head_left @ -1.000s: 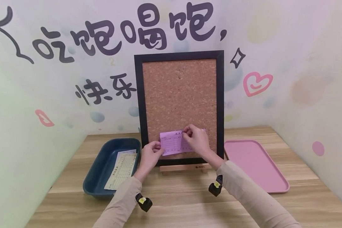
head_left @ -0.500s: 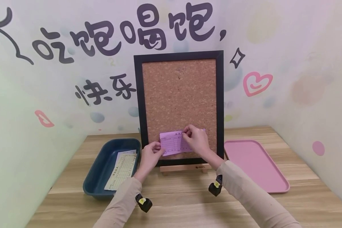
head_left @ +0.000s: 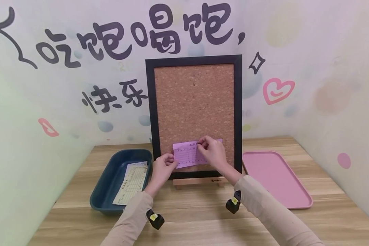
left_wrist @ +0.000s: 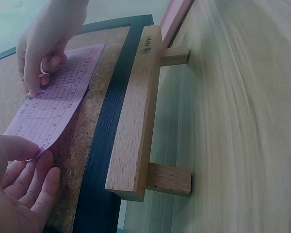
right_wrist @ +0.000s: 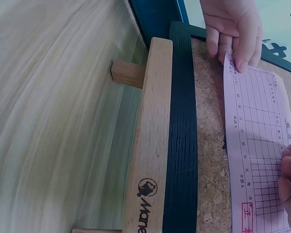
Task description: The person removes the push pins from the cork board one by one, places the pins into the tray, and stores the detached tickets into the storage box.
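Note:
A purple receipt slip (head_left: 187,155) with a printed grid lies against the lower part of the black-framed corkboard (head_left: 193,99). My left hand (head_left: 163,166) pinches its lower left corner; in the left wrist view that corner curls slightly off the cork between thumb and fingers. At the slip's upper edge, near its middle, my right hand (head_left: 214,152) presses with thumb and fingers together. A small dark pin-like bit shows at those fingertips, mostly hidden. The right hand covers much of the slip's right half in the head view. Red stamped characters show on the slip (right_wrist: 257,131) in the right wrist view.
Under the board, a wooden easel (head_left: 200,181) stands on the wood-grain table (head_left: 196,212). To the left is a dark blue tray (head_left: 106,184) holding yellowish and pale printed slips (head_left: 131,184). A flat pink tray (head_left: 273,177) lies at right. A lettered wall rises behind.

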The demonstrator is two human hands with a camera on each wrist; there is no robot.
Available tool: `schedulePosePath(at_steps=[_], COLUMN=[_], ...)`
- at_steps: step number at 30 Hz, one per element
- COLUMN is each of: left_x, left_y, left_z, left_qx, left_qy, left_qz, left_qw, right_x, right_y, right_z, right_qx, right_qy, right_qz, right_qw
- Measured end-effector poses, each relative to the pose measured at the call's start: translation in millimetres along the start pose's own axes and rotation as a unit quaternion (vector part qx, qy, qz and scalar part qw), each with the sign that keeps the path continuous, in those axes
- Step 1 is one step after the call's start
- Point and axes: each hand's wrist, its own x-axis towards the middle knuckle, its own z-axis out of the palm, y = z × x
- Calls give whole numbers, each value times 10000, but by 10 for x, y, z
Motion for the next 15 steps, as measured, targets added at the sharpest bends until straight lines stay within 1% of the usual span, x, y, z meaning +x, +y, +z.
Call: schedulePosePath(at_steps=[5, 11, 15], left_x=[-9, -24, -23], left_y=[3, -27, -42], left_z=[-9, -8, -4], left_qx=[-19, -9, -13], left_qy=[-33, 4, 27], left_qz=[-18, 157, 196], left_qw=[10000, 9999, 9998], right_x=[-3, 5, 3], right_y=[-4, -8, -11], right_z=[6, 15, 7], right_qx=[79, 73, 61], right_qy=[55, 33, -20], right_qz=[-4, 28, 8], right_qw=[10000, 10000, 10000])
